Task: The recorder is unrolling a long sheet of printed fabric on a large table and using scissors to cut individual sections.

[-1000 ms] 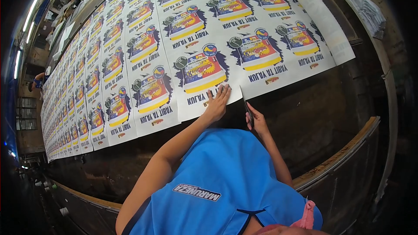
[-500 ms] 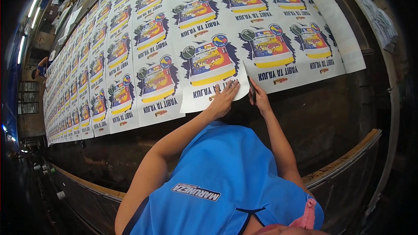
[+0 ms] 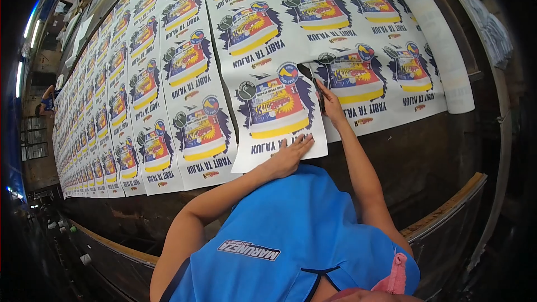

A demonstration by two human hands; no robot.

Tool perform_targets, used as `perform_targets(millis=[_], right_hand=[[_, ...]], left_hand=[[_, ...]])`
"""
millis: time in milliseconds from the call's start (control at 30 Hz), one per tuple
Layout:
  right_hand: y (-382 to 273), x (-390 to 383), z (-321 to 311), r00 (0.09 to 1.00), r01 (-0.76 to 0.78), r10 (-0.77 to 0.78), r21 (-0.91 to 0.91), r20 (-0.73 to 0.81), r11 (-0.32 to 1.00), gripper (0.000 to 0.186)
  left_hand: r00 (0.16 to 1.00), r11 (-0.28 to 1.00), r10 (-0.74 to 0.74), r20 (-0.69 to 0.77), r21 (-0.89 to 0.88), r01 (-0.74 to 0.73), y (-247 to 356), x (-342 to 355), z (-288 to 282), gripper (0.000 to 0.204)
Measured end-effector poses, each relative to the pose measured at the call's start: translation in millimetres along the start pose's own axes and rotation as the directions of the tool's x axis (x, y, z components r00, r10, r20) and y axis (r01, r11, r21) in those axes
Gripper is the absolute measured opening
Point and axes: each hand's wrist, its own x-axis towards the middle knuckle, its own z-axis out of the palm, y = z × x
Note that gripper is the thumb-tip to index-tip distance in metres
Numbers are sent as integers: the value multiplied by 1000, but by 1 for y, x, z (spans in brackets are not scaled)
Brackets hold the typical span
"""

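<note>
A long white sheet carries rows of the same colourful printed design. My left hand lies with fingers stretched out on the near end of one printed panel, by its bottom edge. Just right of that panel, my right hand is closed round a pair of scissors, dark and partly hidden by the fingers. The scissors point away from me into a cut beside the panel's right edge. A dark gap runs along the panel's left side as well, parting it from the neighbouring strip.
A thick white roll of the sheet lies along the right end. Underneath shows a dark tabletop, with a wooden edge near me. Another person stands at the far left. Folded pale cloth lies at the far right.
The cut at the panel's right has grown longer, with my right hand and scissors moved farther along it. The panel and my left hand have shifted toward me, and the left gap has widened.
</note>
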Motion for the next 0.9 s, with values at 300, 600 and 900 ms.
perform_targets(millis=[300, 600, 900], right_hand=[[-28, -61, -14, 980, -126, 122, 17, 159, 992, 54], [-39, -24, -6, 957, -222, 237, -104, 167, 969, 57], [-39, -30, -17, 970, -213, 210, 11, 124, 977, 60]], left_hand=[[964, 872, 138, 225, -489, -10, -36, 11, -56, 63], [905, 810, 237, 352, -586, 16, -50, 14, -94, 57], [917, 764, 247, 313, -645, 15, -52, 12, -97, 59]])
